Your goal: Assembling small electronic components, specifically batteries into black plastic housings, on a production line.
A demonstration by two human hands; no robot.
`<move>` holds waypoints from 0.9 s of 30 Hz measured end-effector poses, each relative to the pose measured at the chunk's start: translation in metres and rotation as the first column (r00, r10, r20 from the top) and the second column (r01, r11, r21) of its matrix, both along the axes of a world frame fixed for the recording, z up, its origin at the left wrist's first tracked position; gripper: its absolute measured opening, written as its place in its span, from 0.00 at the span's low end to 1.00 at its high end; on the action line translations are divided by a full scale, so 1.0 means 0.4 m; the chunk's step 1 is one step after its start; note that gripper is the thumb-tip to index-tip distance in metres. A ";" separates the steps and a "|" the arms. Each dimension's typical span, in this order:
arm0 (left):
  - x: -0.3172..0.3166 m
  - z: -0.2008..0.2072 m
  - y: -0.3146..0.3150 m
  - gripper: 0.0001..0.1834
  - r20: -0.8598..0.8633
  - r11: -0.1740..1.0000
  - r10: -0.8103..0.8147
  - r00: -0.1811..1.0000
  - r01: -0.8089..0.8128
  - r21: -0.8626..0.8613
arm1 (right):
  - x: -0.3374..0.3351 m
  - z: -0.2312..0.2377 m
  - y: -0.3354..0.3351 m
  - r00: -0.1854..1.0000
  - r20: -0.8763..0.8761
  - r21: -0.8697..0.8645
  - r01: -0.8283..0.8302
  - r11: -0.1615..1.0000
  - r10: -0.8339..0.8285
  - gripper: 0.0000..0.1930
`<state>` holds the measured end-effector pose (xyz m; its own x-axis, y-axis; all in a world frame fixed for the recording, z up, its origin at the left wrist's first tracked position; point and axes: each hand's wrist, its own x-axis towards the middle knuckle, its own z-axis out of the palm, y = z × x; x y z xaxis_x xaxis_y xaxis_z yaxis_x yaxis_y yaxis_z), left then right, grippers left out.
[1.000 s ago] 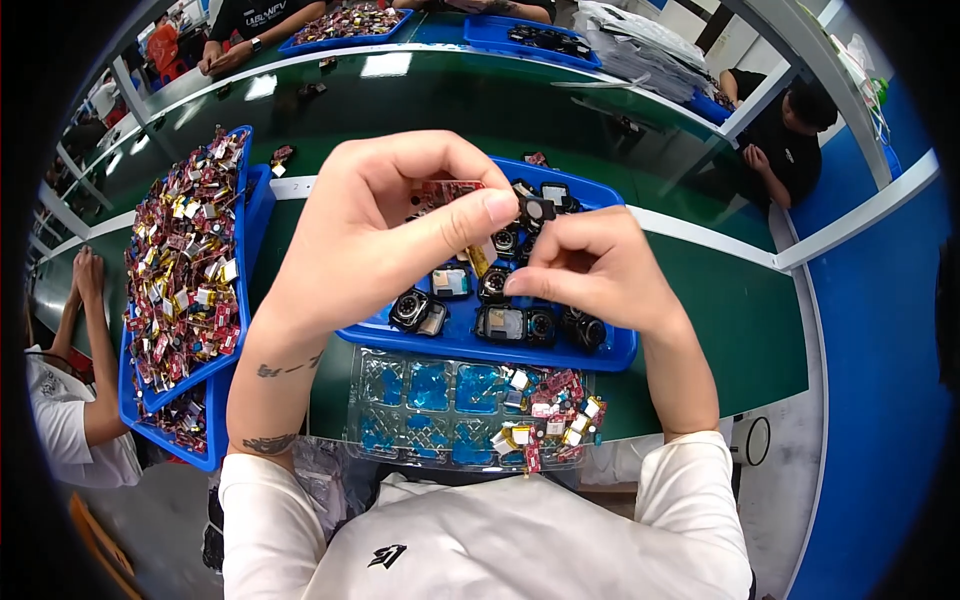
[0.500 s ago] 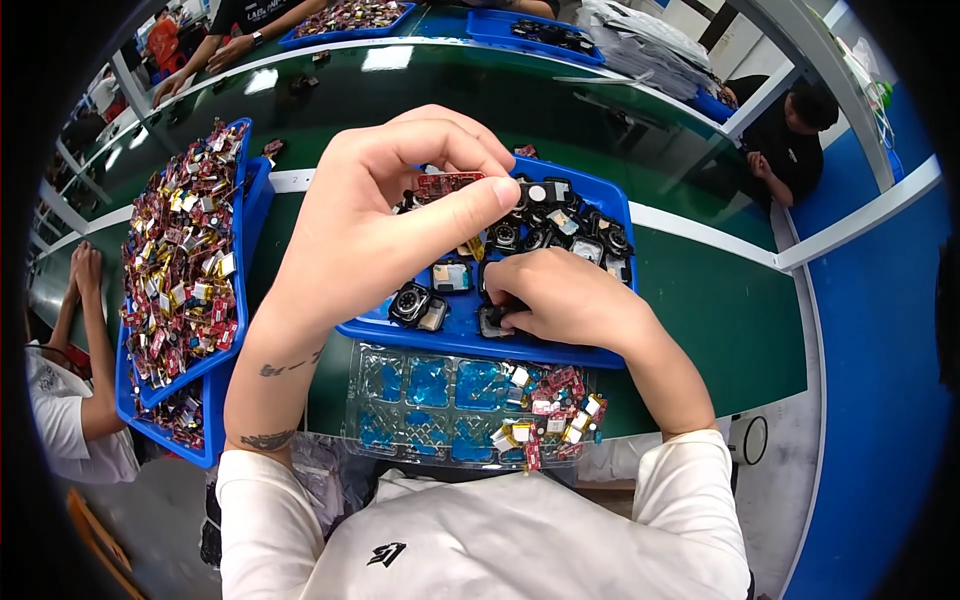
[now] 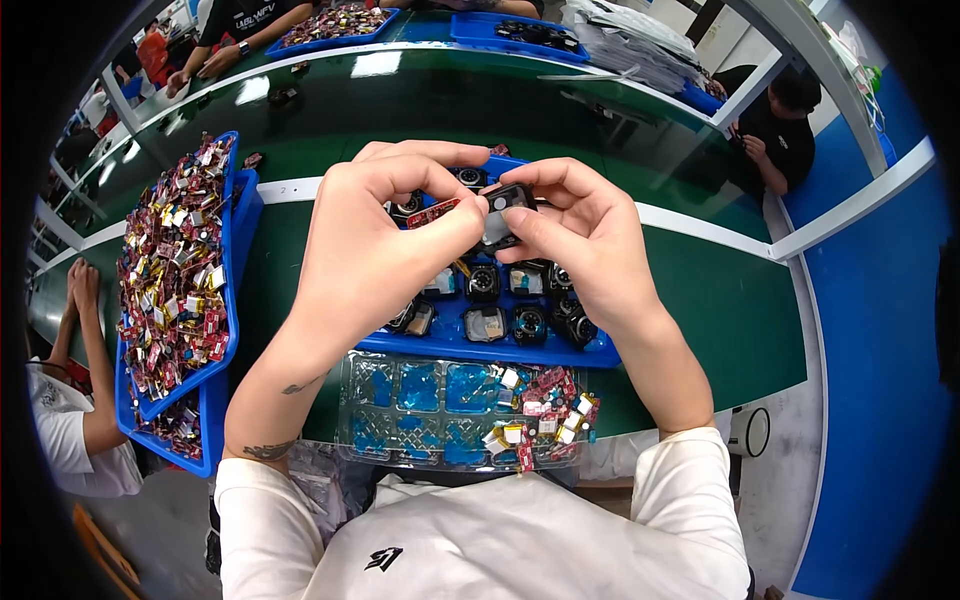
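My left hand (image 3: 375, 225) is closed around a small red circuit board (image 3: 433, 213), which shows between the thumb and the curled fingers. Its thumb tip meets the edge of a black watch case (image 3: 505, 218). My right hand (image 3: 595, 230) pinches that case between thumb and fingers, tilted so its grey inner side shows. Both hands are over a blue tray (image 3: 480, 350) holding several black watch cases, among them one lying with its pale inside up (image 3: 486, 323). My wrists hide part of the tray.
Nearer me lies a clear plastic blister tray (image 3: 365, 455) with blue film pieces and a pile of red circuit boards with silvery cells (image 3: 545, 405). Stacked blue trays (image 3: 235, 270) heaped with boards stand left. A white rail (image 3: 690, 232) crosses behind; co-workers sit around the green bench (image 3: 740, 320).
My right hand has lifted a watch case out of the blue tray and brought it up against my left thumb. The left hand keeps the circuit board, now slightly lower and more tilted.
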<state>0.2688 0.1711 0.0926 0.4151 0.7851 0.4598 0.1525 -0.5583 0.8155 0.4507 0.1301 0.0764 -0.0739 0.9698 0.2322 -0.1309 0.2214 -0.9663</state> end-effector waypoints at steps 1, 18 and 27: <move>0.002 -0.004 0.000 0.03 -0.017 0.996 0.027 1.000 -0.025 0.090 | -0.004 0.002 -0.003 1.000 -0.018 0.001 -0.013 1.000 0.013 0.13; 0.008 -0.009 -0.011 0.03 -0.026 0.981 0.079 0.997 -0.073 0.179 | -0.024 -0.003 -0.021 0.998 -0.061 0.046 -0.008 0.999 0.010 0.11; 0.017 -0.013 -0.013 0.03 -0.009 0.976 0.088 0.996 -0.084 0.200 | -0.029 -0.004 -0.024 0.997 -0.022 0.151 0.072 0.986 -0.070 0.08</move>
